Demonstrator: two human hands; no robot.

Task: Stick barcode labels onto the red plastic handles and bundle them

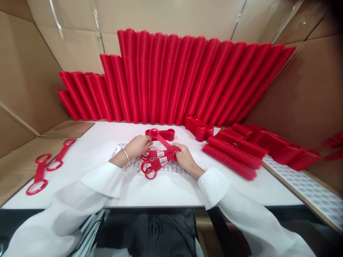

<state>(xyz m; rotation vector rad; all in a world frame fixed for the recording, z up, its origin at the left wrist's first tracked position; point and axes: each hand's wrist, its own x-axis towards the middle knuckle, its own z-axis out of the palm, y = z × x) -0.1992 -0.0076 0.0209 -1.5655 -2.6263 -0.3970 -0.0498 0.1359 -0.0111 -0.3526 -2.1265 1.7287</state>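
Over the middle of the table, my right hand (185,160) is closed on one end of several flat red plastic pieces with ring ends, fanned out to the left. White barcode labels (163,160) show on two of them. The uppermost red ring-ended piece (163,140) slants up and left from my right hand. My left hand (139,145) pinches at the edge of its far ring; the exact fingertip contact is partly hidden. Beneath both hands lies a sheet of printed labels (174,168). Just behind them sits a small stack of red pieces (167,135).
Tall stacks of red pieces (166,78) lean along the cardboard back wall (171,18). More stacks (232,157) lie at the right, beside a strip of label sheets (302,189). Two loose red pieces (40,173) rest on the left of the white table (88,153).
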